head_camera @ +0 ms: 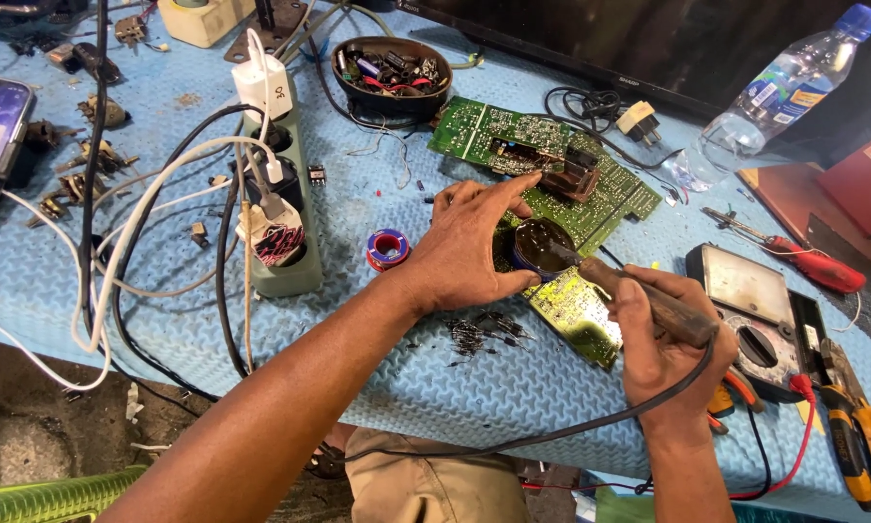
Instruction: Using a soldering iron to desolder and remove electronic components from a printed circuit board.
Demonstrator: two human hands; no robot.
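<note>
Open mat near front edge (loose black bits (482, 334) aside), power strip (278, 208) left, multimeter (757, 315) right, circuit board (542, 165) behind.

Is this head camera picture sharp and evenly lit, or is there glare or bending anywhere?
In the head view, even soft light, sharp on the green circuit board and the left hand steadying the small round dark tin; the right hand holding the brown-handled soldering iron is crisp too. The clear plastic water bottle catches highlights, and the edges bow slightly.

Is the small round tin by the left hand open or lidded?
Open: the round tin shows dark contents, with the soldering iron tip dipped in.
</note>
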